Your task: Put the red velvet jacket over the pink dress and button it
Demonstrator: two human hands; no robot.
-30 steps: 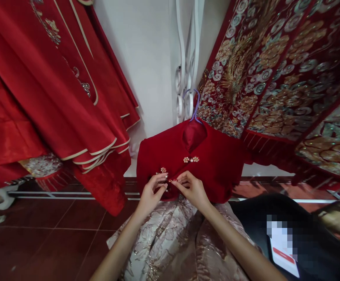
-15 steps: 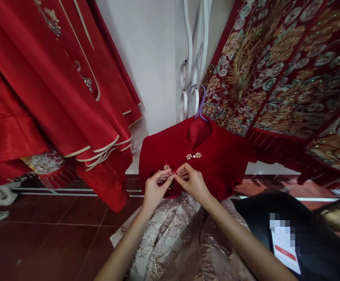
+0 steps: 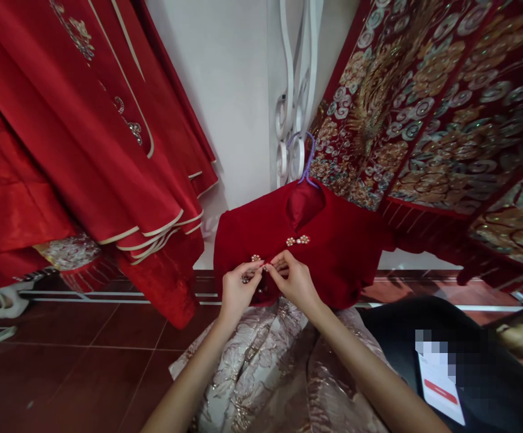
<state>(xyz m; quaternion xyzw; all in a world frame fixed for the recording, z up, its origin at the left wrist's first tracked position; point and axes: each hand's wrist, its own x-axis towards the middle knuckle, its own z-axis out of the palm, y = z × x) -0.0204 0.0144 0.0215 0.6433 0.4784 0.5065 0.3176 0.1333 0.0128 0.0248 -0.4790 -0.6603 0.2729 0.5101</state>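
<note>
A dark red velvet jacket (image 3: 338,252) hangs in front of me on a purple hanger (image 3: 308,157). Its top clasp (image 3: 297,240), made of beaded flowers, joins the front below the collar. My left hand (image 3: 238,288) pinches at the jacket front, thumb and index finger closed on a small beaded clasp (image 3: 265,269). My right hand (image 3: 295,279) meets it from the other side, its fingertips pinched on the same spot. A loose beaded flower (image 3: 255,258) shows just above my left fingers. The fingertips partly hide the clasp and the cloth edge.
Red garments with pale piping (image 3: 121,150) hang at the left. Heavily embroidered red garments (image 3: 424,120) hang at the right. A white scrolled metal stand (image 3: 288,108) is behind the hanger. A phone (image 3: 442,391) lies on a black seat (image 3: 406,325). Patterned pale fabric (image 3: 238,373) lies beneath my arms.
My fingers have shifted slightly at the clasp, and a small bead now shows between the fingertips. Both hands stay pinched at the same place on the jacket.
</note>
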